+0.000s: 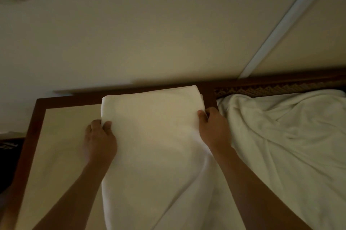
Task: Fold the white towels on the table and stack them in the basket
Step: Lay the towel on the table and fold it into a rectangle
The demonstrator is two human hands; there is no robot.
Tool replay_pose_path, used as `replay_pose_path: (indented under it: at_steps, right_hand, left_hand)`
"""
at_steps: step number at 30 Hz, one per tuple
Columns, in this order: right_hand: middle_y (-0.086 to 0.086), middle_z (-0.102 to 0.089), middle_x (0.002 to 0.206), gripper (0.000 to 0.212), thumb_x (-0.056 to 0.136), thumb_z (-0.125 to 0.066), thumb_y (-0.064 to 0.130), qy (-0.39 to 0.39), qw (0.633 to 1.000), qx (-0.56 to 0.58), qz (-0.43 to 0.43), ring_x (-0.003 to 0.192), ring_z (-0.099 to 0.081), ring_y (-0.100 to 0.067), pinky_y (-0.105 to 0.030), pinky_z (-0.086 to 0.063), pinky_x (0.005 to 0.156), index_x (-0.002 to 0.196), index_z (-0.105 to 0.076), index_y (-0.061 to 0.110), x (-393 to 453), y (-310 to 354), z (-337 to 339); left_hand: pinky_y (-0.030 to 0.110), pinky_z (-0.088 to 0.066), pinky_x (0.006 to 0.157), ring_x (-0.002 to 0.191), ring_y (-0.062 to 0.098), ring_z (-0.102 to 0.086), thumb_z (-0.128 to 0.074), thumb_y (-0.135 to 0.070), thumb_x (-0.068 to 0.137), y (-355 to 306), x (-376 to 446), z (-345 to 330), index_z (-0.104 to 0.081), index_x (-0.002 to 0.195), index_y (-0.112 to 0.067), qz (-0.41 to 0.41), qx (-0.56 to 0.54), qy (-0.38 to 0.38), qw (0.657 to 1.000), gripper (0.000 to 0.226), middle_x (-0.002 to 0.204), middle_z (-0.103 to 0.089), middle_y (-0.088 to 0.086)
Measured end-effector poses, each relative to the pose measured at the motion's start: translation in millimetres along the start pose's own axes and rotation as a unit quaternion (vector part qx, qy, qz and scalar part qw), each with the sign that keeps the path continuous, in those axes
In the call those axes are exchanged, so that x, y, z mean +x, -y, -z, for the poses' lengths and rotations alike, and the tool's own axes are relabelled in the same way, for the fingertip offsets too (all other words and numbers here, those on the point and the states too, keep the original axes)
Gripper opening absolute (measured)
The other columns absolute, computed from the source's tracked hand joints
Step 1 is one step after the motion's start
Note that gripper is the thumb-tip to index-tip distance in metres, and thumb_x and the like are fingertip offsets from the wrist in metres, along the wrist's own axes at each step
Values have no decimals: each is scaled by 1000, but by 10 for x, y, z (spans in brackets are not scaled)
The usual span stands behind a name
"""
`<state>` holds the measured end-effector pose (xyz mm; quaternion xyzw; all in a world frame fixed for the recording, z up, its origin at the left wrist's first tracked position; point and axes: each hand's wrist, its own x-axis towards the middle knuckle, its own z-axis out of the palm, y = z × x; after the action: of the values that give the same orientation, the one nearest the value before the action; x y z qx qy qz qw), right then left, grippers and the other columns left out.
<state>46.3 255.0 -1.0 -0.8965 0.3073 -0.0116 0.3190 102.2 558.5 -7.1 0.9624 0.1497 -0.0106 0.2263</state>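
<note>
A white towel lies lengthwise on the table, folded into a long strip that runs from the far edge down to the bottom of the view. My left hand grips its left edge, thumb on top. My right hand grips its right edge at about the same height. A heap of crumpled white towels lies to the right, just beside my right hand. No basket is in view.
The table has a dark wooden frame around a pale top and stands against a pale wall. A patterned wooden strip runs behind the heap. Something dark sits off the table's left side.
</note>
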Motion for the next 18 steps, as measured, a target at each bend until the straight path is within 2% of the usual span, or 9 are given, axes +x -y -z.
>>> replay_pose_path:
  at_steps: [7, 9, 11, 12, 14, 16, 18]
  right_hand:
    - [-3, -65, 97, 34, 102, -50, 50, -38, 997, -72, 2, 86, -66, -26, -32, -46, 64, 108, -52, 17, -7, -42, 6]
    - [-8, -62, 108, 33, 100, -53, 46, -96, 990, -91, 49, 95, -63, -30, -39, -49, 72, 115, -54, 16, 1, -45, 6]
    - [-11, -57, 128, 40, 100, -49, 44, -114, 977, -137, 116, 112, -57, -34, -46, -47, 84, 129, -53, 17, 30, 1, -21]
    - [-9, -49, 144, 47, 101, -43, 46, -74, 973, -160, 150, 127, -50, -34, -51, -44, 94, 139, -48, 20, 57, 35, -38]
    - [1, -18, 168, 59, 103, -29, 54, 38, 957, -205, 200, 153, -18, -30, -62, -26, 113, 157, -27, 29, 131, 59, -94]
    - [15, 7, 170, 64, 104, -21, 59, 99, 950, -220, 200, 157, 5, -27, -67, -8, 120, 162, -8, 37, 228, 12, -136]
    - [21, 14, 168, 64, 104, -17, 60, 97, 952, -226, 182, 157, 10, -28, -69, 0, 119, 162, 0, 39, 305, -15, -146]
  left_hand:
    - [53, -45, 87, 109, 46, -53, -48, -25, 106, -58, -41, 38, -50, 132, -6, 11, 9, -16, 1000, 33, 131, -52, 23]
    - [57, -41, 94, 120, 46, -47, -55, -17, 99, -115, -116, 24, -48, 136, -10, -35, 41, -52, 997, 39, 141, -47, 21]
    - [59, -35, 105, 135, 42, -40, -54, -24, 98, -255, -234, -10, -47, 143, -15, -132, 68, -38, 988, 46, 152, -41, 15]
    - [59, -30, 112, 143, 39, -34, -48, -32, 101, -323, -284, -52, -43, 148, -19, -177, 91, 5, 980, 49, 159, -35, 12]
    - [59, -13, 122, 155, 33, -13, -27, -53, 103, -370, -353, -156, -25, 159, -31, -214, 147, 99, 960, 60, 170, -13, 4]
    - [59, -4, 124, 157, 30, 0, -10, -66, 98, -290, -349, -227, -10, 162, -37, -229, 178, 118, 950, 71, 172, 2, -1]
    - [59, -2, 125, 158, 28, 4, -4, -72, 95, -187, -311, -238, -4, 163, -38, -230, 190, 110, 948, 76, 172, 8, -3]
